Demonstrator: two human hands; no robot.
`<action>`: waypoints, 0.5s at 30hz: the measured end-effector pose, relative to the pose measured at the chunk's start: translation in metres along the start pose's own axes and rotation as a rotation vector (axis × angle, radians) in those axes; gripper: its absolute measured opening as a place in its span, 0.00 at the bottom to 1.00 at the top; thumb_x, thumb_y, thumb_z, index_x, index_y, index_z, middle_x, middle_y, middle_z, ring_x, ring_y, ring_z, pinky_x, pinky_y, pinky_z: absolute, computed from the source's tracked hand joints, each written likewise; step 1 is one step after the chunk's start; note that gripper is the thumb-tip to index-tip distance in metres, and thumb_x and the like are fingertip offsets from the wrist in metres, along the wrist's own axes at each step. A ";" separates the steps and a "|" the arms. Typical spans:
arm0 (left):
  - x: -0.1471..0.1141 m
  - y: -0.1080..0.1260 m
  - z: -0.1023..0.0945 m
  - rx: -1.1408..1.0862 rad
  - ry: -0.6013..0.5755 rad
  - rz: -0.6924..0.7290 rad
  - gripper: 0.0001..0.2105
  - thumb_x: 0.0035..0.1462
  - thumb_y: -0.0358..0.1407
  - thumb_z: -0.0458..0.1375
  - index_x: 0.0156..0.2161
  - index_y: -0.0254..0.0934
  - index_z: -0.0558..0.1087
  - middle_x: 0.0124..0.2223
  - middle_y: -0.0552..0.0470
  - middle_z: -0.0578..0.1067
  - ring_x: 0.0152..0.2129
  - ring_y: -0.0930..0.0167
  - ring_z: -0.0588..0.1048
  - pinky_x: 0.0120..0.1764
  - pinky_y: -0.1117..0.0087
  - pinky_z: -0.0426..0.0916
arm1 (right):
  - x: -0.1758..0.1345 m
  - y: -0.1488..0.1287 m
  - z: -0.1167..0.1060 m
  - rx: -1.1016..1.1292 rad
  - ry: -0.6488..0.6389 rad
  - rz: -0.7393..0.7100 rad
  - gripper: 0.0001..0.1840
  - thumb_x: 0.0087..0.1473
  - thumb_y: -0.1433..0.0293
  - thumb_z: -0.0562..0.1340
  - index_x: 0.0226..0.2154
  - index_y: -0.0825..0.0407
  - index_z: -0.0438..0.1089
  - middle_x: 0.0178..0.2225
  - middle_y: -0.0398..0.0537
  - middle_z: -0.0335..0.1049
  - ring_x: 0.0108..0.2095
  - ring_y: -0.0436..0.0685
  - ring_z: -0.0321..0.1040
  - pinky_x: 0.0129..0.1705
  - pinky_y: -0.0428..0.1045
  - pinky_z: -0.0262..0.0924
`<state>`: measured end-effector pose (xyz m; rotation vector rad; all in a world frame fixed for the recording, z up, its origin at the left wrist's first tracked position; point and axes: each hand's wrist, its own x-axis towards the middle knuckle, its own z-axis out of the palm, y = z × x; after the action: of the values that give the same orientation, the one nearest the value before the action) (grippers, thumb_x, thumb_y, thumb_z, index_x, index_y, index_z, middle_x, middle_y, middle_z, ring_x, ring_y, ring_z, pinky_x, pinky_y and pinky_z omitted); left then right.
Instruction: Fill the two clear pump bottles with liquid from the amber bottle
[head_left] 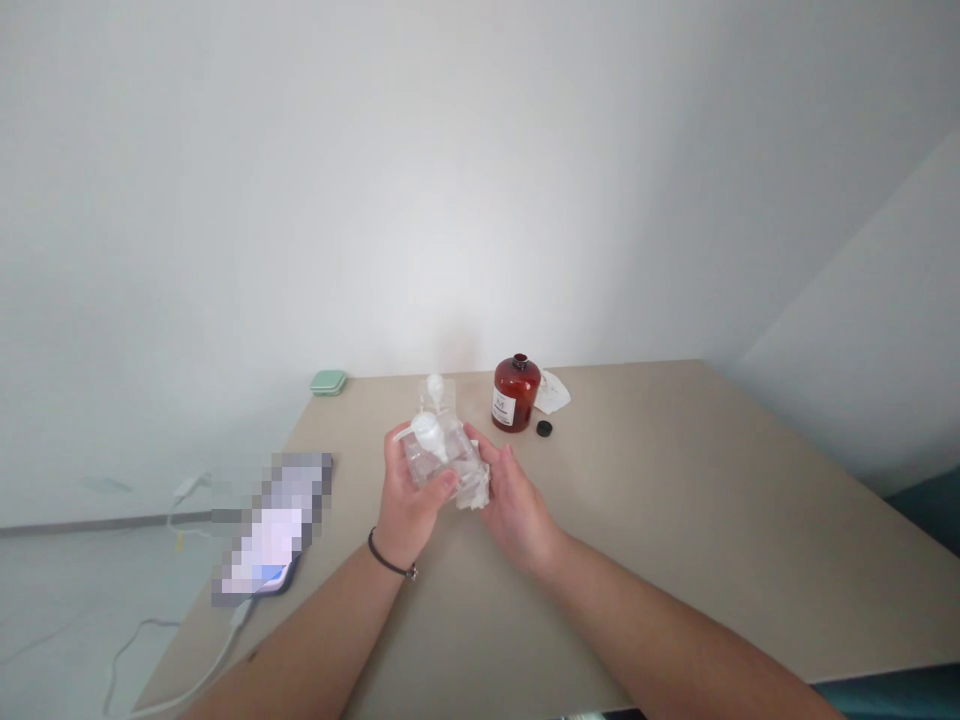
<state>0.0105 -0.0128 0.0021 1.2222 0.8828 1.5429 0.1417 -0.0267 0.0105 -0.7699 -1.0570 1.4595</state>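
My left hand [411,500] is closed around a clear square pump bottle [439,455] with a white pump head. The bottle is tilted, and its nozzle points to the left. On its right side, my right hand [517,505] has its fingers curled around a crumpled white tissue [474,485], pressed against the bottle. Just behind the held bottle is another clear container with a white pump top [436,388], partly hidden. A brown-red bottle [516,395] with a white label stands uncapped to the right, and a small black cap [544,429] lies beside it.
A used white tissue [553,392] lies behind the brown-red bottle. At the table's back left corner sits a small green case [328,382]. A phone [277,530] with a white cable [225,650] rests along the left edge. The white wall [465,200] rises behind the table [675,520].
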 end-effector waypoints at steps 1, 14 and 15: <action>0.001 -0.002 -0.001 -0.026 -0.016 -0.014 0.31 0.48 0.47 0.69 0.54 0.46 0.62 0.47 0.52 0.75 0.41 0.67 0.77 0.43 0.65 0.75 | 0.000 0.000 0.000 0.048 -0.015 0.011 0.38 0.58 0.39 0.47 0.60 0.41 0.64 0.63 0.44 0.63 0.64 0.62 0.59 0.63 0.61 0.55; 0.002 -0.005 0.006 -0.311 0.035 -0.064 0.34 0.52 0.51 0.65 0.61 0.47 0.62 0.61 0.45 0.70 0.58 0.60 0.70 0.58 0.59 0.66 | -0.011 0.008 -0.015 -0.669 -0.090 -0.453 0.32 0.68 0.57 0.45 0.70 0.39 0.34 0.73 0.39 0.29 0.72 0.56 0.27 0.72 0.61 0.29; 0.002 -0.003 0.007 -0.367 0.019 -0.060 0.35 0.48 0.51 0.68 0.60 0.47 0.63 0.59 0.46 0.72 0.56 0.60 0.72 0.56 0.60 0.68 | -0.012 0.005 -0.014 -0.712 -0.114 -0.487 0.33 0.69 0.58 0.45 0.70 0.39 0.32 0.73 0.39 0.28 0.72 0.56 0.26 0.72 0.61 0.29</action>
<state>0.0176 -0.0102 0.0013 0.9100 0.6070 1.5862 0.1546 -0.0357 -0.0012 -0.8376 -1.7478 0.7043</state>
